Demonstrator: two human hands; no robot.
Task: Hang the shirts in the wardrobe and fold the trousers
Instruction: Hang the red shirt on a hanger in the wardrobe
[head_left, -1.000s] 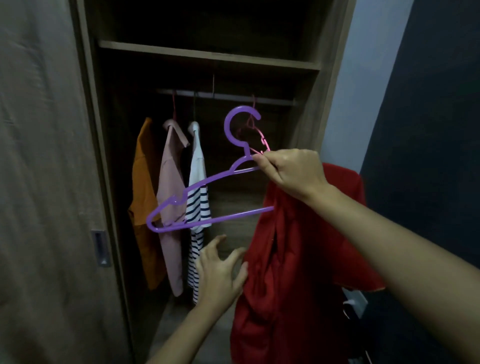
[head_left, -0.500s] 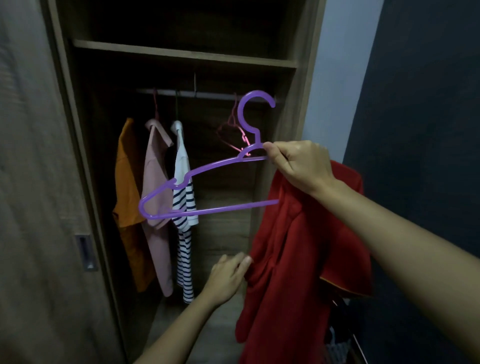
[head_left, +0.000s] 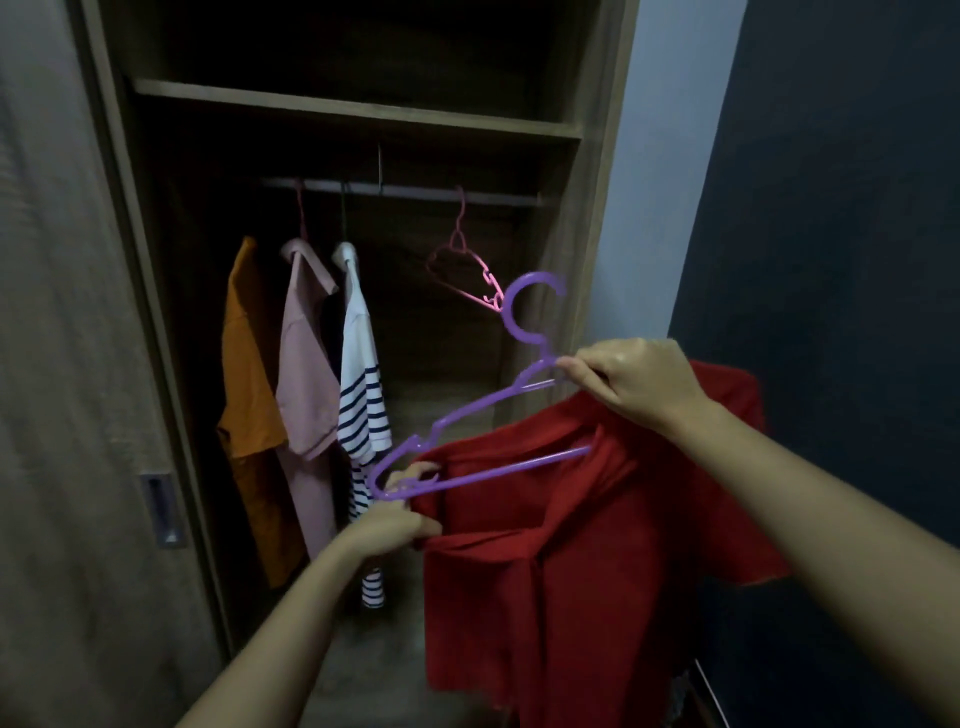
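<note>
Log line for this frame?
phase: fit purple hanger into red shirt | right hand: grips hanger | left hand: holds shirt opening | rail: three shirts, spare pink hanger

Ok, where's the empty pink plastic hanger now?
Head view: the pink plastic hanger hangs on the wardrobe rail, right of the white striped shirt, beside the hook of the purple plastic hanger.
</note>
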